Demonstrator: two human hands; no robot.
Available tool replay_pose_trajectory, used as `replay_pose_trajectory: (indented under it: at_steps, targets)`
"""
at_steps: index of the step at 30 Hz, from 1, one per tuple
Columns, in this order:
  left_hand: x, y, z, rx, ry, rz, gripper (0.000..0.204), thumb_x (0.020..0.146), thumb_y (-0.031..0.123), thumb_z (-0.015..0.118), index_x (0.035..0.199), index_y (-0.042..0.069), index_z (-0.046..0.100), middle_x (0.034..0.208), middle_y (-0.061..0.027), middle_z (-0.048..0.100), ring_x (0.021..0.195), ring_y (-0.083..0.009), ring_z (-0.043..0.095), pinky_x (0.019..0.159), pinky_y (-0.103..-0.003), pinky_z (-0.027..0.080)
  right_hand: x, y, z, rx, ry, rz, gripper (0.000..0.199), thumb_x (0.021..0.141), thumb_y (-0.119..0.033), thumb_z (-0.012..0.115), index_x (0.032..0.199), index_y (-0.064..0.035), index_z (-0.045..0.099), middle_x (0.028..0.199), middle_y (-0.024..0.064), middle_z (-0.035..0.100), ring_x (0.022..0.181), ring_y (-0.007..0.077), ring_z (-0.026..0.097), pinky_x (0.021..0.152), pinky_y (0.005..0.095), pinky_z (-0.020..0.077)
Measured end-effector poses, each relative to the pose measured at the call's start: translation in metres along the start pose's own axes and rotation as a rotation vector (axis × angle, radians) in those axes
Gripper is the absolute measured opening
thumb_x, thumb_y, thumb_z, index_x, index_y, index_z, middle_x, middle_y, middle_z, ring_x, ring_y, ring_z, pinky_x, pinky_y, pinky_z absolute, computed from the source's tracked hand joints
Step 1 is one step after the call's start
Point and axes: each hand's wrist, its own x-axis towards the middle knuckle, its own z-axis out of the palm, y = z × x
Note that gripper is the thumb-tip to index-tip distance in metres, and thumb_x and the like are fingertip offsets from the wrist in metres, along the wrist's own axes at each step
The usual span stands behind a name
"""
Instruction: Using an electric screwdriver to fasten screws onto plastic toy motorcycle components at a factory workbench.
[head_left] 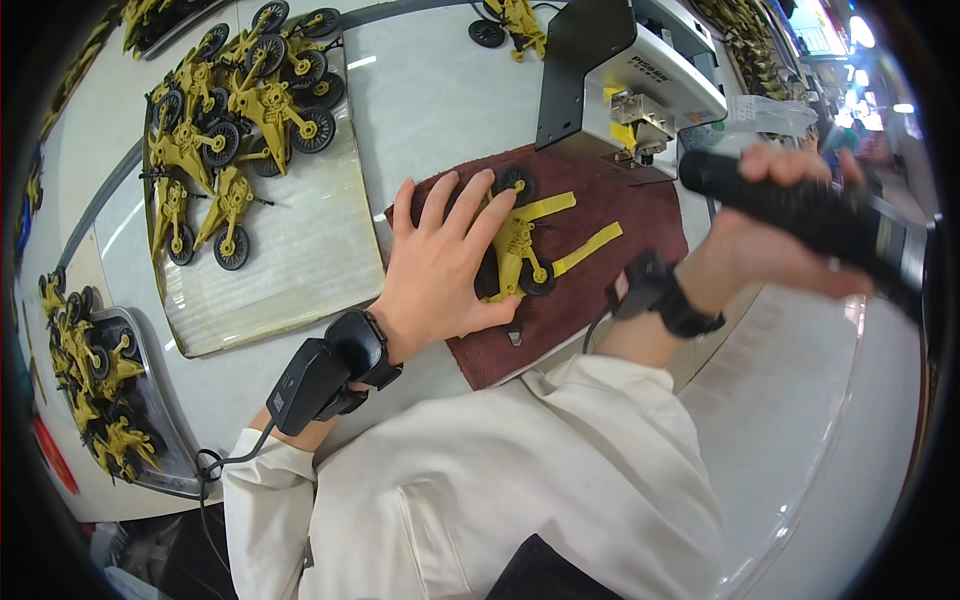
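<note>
On a maroon cloth (570,290) lies a yellow toy motorcycle (515,250) with black wheels, resting on its side. My left hand (440,260) is spread over its left part, fingers stretched out, thumb and index finger touching its edge; the palm hides some of it. Two yellow strips (588,248) reach out from the toy's right side across the cloth. Raised at the right, my right hand (770,235) is closed around a black cylindrical tool (800,205) with a silvery collar. Motion blurs this tool, and its exact kind is unclear.
Several yellow toy motorcycles (265,105) crowd a pale board (290,250) at the left. More fill a metal tray (165,400) at the lower left. A black-and-white machine (640,85) stands just beyond the cloth. Another toy motorcycle (515,28) lies at the far edge.
</note>
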Motion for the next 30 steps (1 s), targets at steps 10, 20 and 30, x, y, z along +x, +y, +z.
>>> replay_pose_trajectory:
  at_steps: [10, 20, 30]
  targets:
    - [-0.004, 0.001, 0.0, -0.01, 0.02, 0.007, 0.085, 0.056, 0.041, 0.072, 0.13, 0.01, 0.043, 0.136, -0.0129, 0.038, 0.125, -0.0344, 0.033, 0.103, -0.058, 0.019, -0.007, 0.017, 0.011, -0.193, -0.072, 0.271, 0.093, 0.073, -0.086, 0.022, 0.102, -0.0015, 0.047, 0.061, 0.011, 0.05, 0.049, 0.0223, 0.049, 0.046, 0.0336, 0.0427]
    - [-0.009, -0.004, 0.005, -0.014, 0.032, 0.003, 0.088, 0.055, 0.038, 0.073, 0.132, 0.011, 0.041, 0.135, -0.0118, 0.039, 0.125, -0.0344, 0.034, 0.105, -0.055, 0.018, -0.121, -0.046, 0.008, 0.379, -0.519, 0.198, 0.091, 0.076, -0.076, 0.043, 0.121, 0.0026, 0.035, 0.067, 0.0138, 0.053, 0.047, 0.026, 0.051, 0.049, 0.0392, 0.0416]
    - [-0.007, -0.003, 0.007, -0.014, 0.04, 0.006, 0.091, 0.054, 0.044, 0.073, 0.131, 0.009, 0.041, 0.135, -0.0123, 0.039, 0.125, -0.034, 0.034, 0.105, -0.056, 0.018, -0.126, -0.028, 0.011, 0.287, -0.566, 0.249, 0.093, 0.074, -0.081, 0.037, 0.118, 0.0015, 0.037, 0.068, 0.0154, 0.054, 0.045, 0.0259, 0.051, 0.047, 0.0379, 0.0426]
